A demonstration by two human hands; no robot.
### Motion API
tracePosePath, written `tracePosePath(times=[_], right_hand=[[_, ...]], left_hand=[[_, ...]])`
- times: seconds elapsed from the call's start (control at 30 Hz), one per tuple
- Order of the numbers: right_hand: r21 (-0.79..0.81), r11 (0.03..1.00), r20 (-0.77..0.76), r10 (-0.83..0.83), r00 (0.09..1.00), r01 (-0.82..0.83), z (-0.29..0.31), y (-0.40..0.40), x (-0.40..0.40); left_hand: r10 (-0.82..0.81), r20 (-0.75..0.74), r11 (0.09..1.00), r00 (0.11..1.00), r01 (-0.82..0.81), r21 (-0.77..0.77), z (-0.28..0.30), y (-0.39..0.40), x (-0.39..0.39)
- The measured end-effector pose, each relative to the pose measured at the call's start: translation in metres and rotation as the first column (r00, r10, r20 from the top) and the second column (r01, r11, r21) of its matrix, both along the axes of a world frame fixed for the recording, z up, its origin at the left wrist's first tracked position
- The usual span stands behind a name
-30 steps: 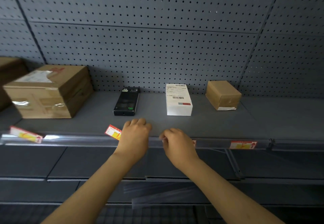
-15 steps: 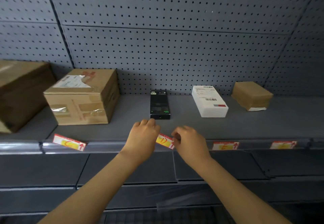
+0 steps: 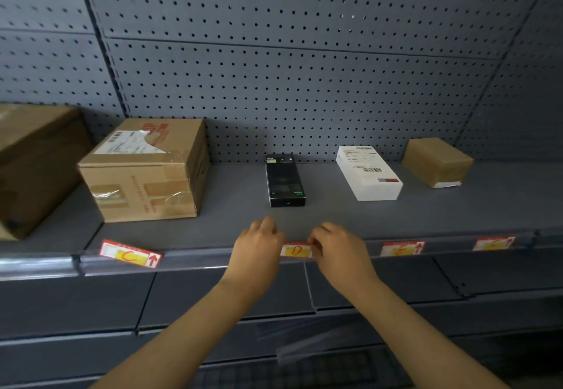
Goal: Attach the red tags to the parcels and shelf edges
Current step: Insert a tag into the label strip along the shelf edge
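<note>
A: Where are the arms?

B: Both bare forearms rise from the lower edge and converge toward the middle, the left from lower left, the right from lower right.

A: And the hands?

B: The left hand (image 3: 259,244) is knuckles-up, fingers curled down and pinched together at its right side. The right hand (image 3: 338,248) mirrors it, back toward the camera, fingertips (image 3: 313,241) bunched at its left side.

A: Do they touch?

B: No, they sit near each other, level, with a small gap between them.

A: Wrists?

B: Roughly straight, slightly bent inward.
</note>
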State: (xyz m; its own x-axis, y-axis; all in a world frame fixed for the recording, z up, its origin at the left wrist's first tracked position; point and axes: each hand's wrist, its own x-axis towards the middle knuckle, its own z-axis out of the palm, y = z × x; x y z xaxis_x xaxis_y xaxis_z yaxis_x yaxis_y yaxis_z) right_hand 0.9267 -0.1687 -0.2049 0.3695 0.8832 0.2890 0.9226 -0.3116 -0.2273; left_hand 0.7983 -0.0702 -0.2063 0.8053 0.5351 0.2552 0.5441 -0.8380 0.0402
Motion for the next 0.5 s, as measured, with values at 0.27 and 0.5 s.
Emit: tracePosePath(times=[0.27,0.5], right_hand=[[-0.062,0.997,0.064,0.046,0.997,-0.042,-0.002,0.003,0.003],[-0.088,0.994,0.102,0.074,0.992,-0.065,-0.007,0.006,0.001]], left_hand=[[0.012,-0.031,1.0,0.999,-0.012,-0.006,-0.005,-0.002,0.004],[0.001,0.029,1.0,1.0,-0.001,0.022,-0.013,-0.007,-0.001]])
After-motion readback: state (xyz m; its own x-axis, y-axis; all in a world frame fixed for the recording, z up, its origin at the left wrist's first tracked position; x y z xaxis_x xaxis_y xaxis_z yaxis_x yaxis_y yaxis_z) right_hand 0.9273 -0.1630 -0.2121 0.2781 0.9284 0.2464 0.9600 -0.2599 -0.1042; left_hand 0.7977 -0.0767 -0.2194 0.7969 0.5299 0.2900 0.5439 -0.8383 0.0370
